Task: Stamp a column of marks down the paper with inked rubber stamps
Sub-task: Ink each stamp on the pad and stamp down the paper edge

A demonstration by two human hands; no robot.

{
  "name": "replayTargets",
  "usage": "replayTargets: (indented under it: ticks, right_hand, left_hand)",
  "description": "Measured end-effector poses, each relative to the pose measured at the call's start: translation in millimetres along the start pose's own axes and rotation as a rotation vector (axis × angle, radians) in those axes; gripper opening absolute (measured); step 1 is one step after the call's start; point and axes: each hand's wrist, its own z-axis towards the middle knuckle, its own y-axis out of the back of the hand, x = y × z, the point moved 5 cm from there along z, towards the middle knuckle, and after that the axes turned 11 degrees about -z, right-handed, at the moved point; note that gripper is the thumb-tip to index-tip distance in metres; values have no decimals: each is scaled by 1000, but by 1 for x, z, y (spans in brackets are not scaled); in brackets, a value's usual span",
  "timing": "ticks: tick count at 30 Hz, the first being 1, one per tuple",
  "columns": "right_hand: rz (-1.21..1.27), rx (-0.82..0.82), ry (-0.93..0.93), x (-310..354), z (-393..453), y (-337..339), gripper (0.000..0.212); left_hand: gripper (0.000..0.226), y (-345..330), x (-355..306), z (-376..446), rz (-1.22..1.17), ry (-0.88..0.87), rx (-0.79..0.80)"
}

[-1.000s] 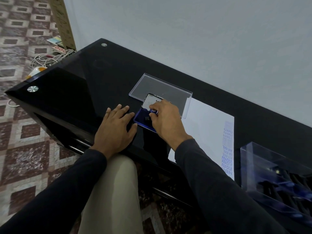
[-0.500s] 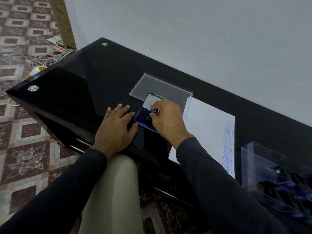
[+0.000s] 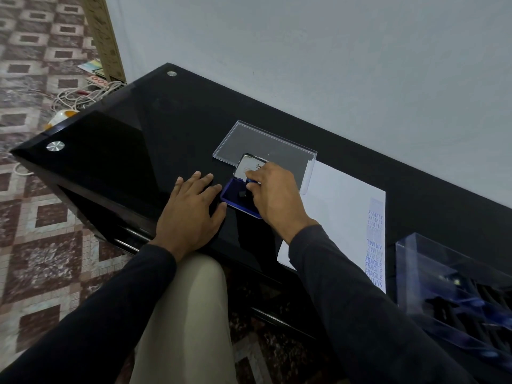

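Both hands work the inking step: left hand (image 3: 191, 206) flat on the desk (image 3: 124, 151), right hand (image 3: 277, 198) pinching a stamp (image 3: 252, 182) on the blue ink pad (image 3: 231, 194) (lid raised); next, carry it right to the paper (image 3: 340, 206).

A glossy black glass table (image 3: 116, 151) with round metal studs (image 3: 55, 146) at its corners sits against a plain pale grey wall (image 3: 332, 56). Left of it runs a floor (image 3: 33, 245) of maroon and cream patterned tiles. White cables (image 3: 83, 97) lie tangled there beside a wooden door frame (image 3: 104, 37).
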Motion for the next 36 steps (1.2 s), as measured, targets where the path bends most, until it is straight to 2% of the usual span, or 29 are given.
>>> replayTargets:
  ticks: [15,32,36]
  right_hand:
    - [71,-77,-21,0,-8,3,19]
    - [67,-66,-41,-3,-7,-1,23]
    - [70,-64,-53,-4,-7,-3,20]
  left_hand:
    - [56,0,0,-1,5,-3,-1]
    - [52,-1,1,0,11,-5,-2]
    - [58,-1,2,0,2,-3,-8]
